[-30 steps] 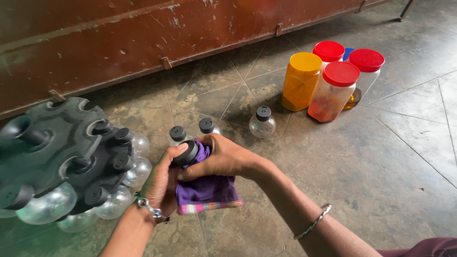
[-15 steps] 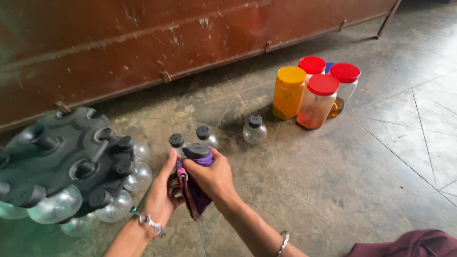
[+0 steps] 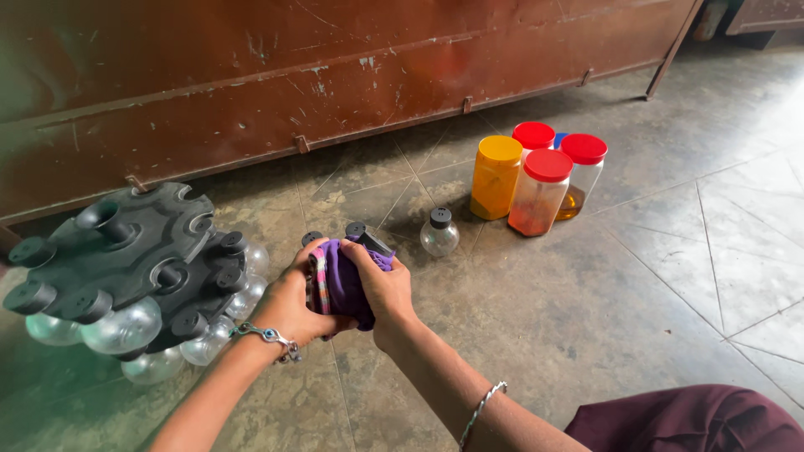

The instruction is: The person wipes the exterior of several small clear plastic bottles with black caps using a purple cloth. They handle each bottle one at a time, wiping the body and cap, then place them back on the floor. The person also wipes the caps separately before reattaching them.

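My left hand (image 3: 289, 303) and my right hand (image 3: 381, 289) are both closed around a purple cloth (image 3: 342, 280) with a striped edge. Wrapped inside the cloth is a small round jar; only its black cap (image 3: 374, 243) sticks out at the top right. The hands are held low over the tiled floor. To their left lies a black rack (image 3: 126, 264) with several clear round jars with black caps fixed in it, tipped on its side. Just behind the hands stand two more capped jars (image 3: 355, 228), mostly hidden.
Another small round jar (image 3: 439, 234) stands alone on the floor. Further right are a yellow-lidded tub (image 3: 496, 177) and three red-lidded plastic containers (image 3: 540, 192). A rust-red metal panel (image 3: 335, 67) runs along the back. A maroon garment (image 3: 695, 418) is at the lower right.
The cloth, which hung below the jar earlier, is now bunched around it, covering all but the cap. The camera has pulled back and shifted, so the tubs appear further left.
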